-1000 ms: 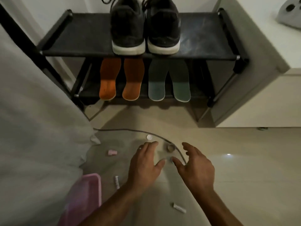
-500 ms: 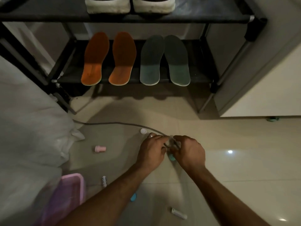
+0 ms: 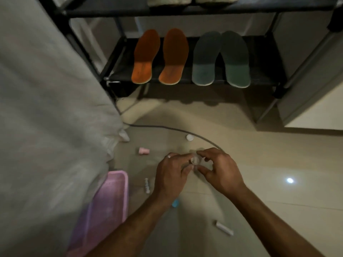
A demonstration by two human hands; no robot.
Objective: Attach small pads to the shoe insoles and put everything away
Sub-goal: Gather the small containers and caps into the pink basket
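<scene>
**Both hands work on one small pad above the floor**

The left hand [image 3: 173,173] and the right hand [image 3: 219,169] meet just above the floor, and together they pinch a small pale round pad [image 3: 194,161] between the fingertips. The left one wears a ring. It looks like the step of peeling the backing or preparing the pad, but the picture is too dim and blurred to be sure.

To do this step well, I think the fingers should hold the pad only at its edge, so the sticky face stays clean, and one hand should keep it steady while the other peels slowly.

Around the hands, more small pieces lie on the floor: a white round one [image 3: 189,137] near a grey cable [image 3: 167,128], a pink one [image 3: 144,150], a blue one [image 3: 175,203] by the left wrist, and two whitish sticks [image 3: 147,185] [image 3: 224,227]. A pink tray [image 3: 104,206] stands at the left.

Further away, the orange insoles [image 3: 159,56] and the green insoles [image 3: 220,59] lie side by side on the lower shelf [image 3: 122,71] of the rack. They probably wait for the pads.
</scene>
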